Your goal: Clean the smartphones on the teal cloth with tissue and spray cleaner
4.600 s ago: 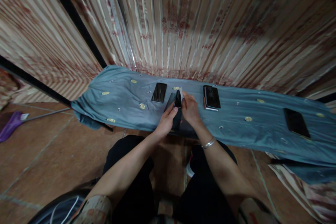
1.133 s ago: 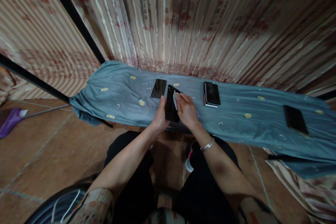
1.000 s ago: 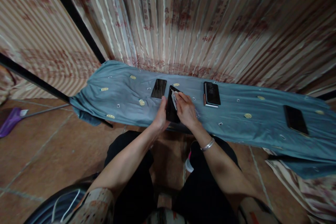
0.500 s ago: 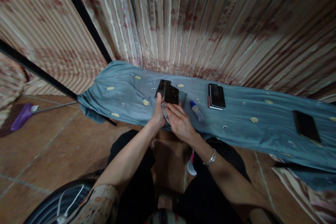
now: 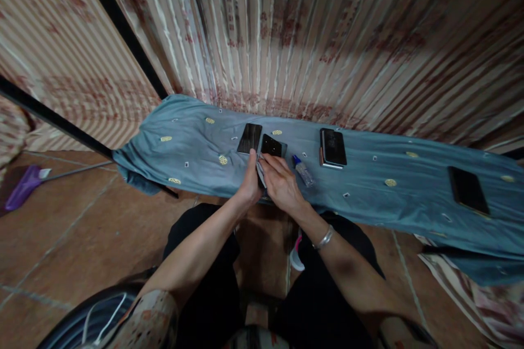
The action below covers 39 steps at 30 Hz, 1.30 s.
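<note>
Work in hand, by appearance: wiping the held phone (image 5: 272, 144) with the wiping cloth (image 5: 261, 174). The held phone is at the near side of the bench (image 5: 368, 163), between both hands; its near part is covered by the fingers. A greenish-grey edge shows beside it; whether this belongs to the phone cannot be told.

For a good result, the left hand (image 5: 248, 185) should brace the phone firmly by its edge, while the right hand (image 5: 282, 185) presses the cloth flat and draws it in even, overlapping strokes. Light, uniform pressure is advisable, since a hard push at the rim could twist the phone out of the grasp. The capped bottle (image 5: 303, 170) lies on its side just right of the right hand; the elbow and wrist should swing clear of it.

Pose: both forearms reach forward and converge. The left hand is closed about the phone's left side, thumb pointing away from the body, remaining fingers hidden. The right hand is palm down, fingers bent and bunched over the cloth, nearly meeting the left thumb. A second phone (image 5: 250, 138) lies flat just beyond the left thumb.
</note>
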Each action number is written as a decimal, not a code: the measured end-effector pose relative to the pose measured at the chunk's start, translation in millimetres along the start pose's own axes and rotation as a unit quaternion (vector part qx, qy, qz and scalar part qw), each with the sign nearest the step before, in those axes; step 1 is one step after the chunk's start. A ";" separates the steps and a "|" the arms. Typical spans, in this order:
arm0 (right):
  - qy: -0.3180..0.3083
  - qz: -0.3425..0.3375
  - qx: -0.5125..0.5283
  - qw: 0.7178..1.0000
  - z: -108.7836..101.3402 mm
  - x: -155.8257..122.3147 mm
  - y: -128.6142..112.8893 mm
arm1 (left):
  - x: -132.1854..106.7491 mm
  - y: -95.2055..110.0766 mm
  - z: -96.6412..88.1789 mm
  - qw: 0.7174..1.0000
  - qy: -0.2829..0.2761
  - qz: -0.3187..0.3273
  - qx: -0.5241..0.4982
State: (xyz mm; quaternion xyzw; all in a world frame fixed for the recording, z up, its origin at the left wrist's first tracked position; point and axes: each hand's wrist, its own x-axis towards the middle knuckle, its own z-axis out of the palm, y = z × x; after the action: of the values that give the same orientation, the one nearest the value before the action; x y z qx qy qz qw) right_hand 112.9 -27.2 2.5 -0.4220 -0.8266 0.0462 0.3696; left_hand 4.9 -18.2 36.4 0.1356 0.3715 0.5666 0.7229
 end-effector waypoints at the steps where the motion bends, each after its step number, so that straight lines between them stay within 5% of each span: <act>1: 0.002 0.008 -0.006 1.000 -0.7 1.9 3.4 | -2.8 -1.3 2.7 1.000 0.002 -0.005 -0.002; 12: 0.024 0.071 -0.028 0.997 -2.6 16.0 43.1 | -13.2 -14.8 5.4 0.998 -0.043 -0.049 0.002; 22: 0.073 0.095 -0.063 0.991 3.3 20.2 70.0 | -16.4 -3.8 7.1 0.998 -0.057 -0.035 0.023; 39: 0.035 0.105 -0.067 0.992 3.9 13.7 52.7 | -4.0 6.4 3.1 1.000 -0.001 0.001 0.024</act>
State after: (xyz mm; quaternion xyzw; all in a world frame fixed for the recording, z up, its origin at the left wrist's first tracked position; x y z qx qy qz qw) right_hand 140.2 17.5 -13.0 -0.5316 -0.7653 0.0144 0.3627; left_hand 2.2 -19.1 44.0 0.1537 0.3839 0.5584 0.7192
